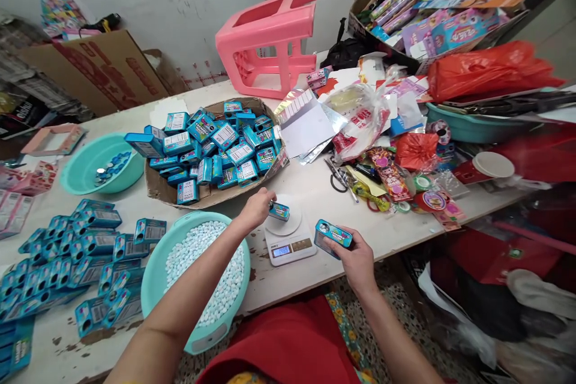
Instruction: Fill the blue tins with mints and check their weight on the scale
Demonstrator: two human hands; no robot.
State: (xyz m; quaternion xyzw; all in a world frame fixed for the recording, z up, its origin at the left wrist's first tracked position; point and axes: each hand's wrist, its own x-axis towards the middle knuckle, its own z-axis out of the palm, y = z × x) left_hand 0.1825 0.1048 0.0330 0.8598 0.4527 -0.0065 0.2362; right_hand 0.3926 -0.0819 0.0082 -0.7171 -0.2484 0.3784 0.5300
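Observation:
Over the round plate of a white digital scale [293, 247], my left hand [260, 207] is closed on a small blue tin [279, 211]. To the right of the scale, my right hand [357, 257] grips a blue box [332, 234] with a round opening at its upper left, where something pale shows. Left of the scale stands a teal basin [150, 294] of small white candies [211, 246], partly covered by my left forearm. Behind it, a cardboard tray [216, 195] is piled with blue boxes [227, 135].
Many blue boxes [92, 240] stand at the left, near a teal bowl [74, 171] with small lids. A pink stool [270, 18] lies on its side behind. Scissors [341, 177], wrappers, a paper cup [492, 165] and a red bag [486, 69] crowd the right.

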